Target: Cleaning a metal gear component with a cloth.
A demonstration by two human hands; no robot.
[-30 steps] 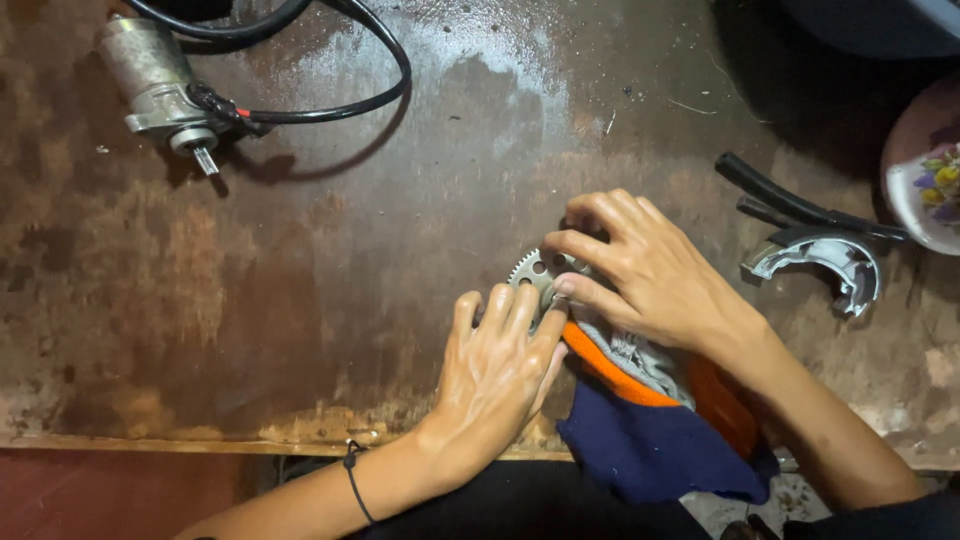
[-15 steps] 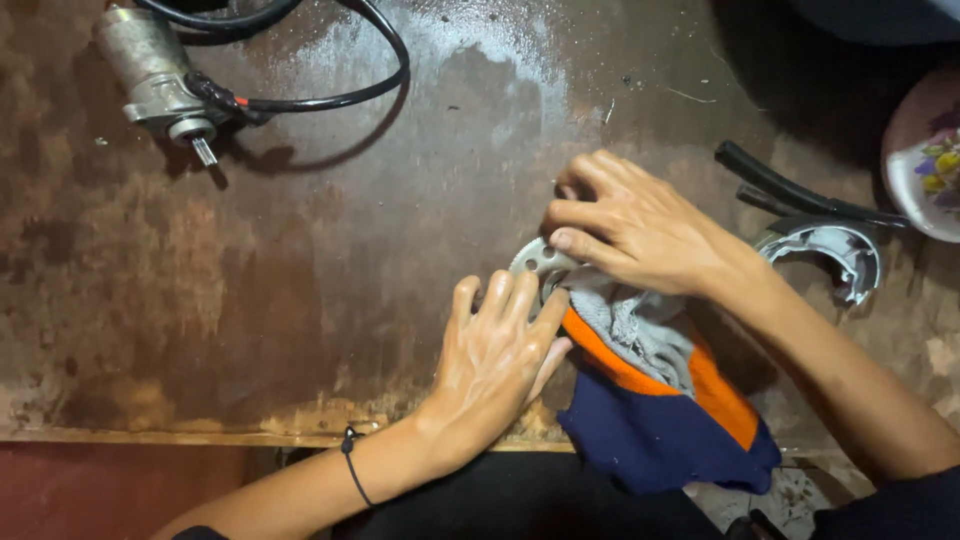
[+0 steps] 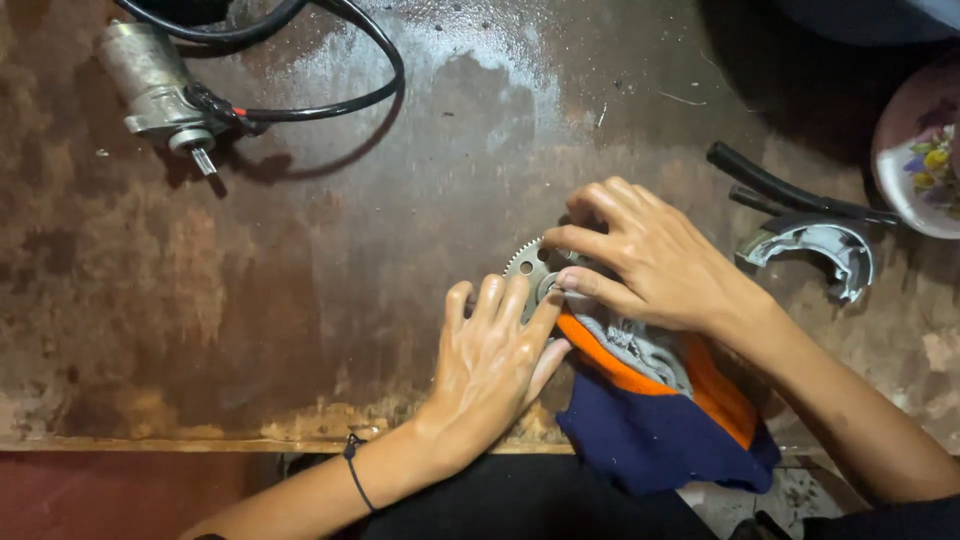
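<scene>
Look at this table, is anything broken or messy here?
The brown wooden table looks worn, with stains and a pale patch near the top. The navy and orange cloth hangs off its front edge. The toothed metal gear under the left hand and right hand shows no damage.

A small grey starter motor (image 3: 155,88) with a black cable (image 3: 330,95) looped off it is parked at the far left of the worn, rusty-brown desk (image 3: 300,280). Over on the right, a curved metal brake shoe (image 3: 818,250) is laid just beside a black hose (image 3: 780,188), and a flower-patterned bowl (image 3: 915,160) is cut off by the edge.
</scene>
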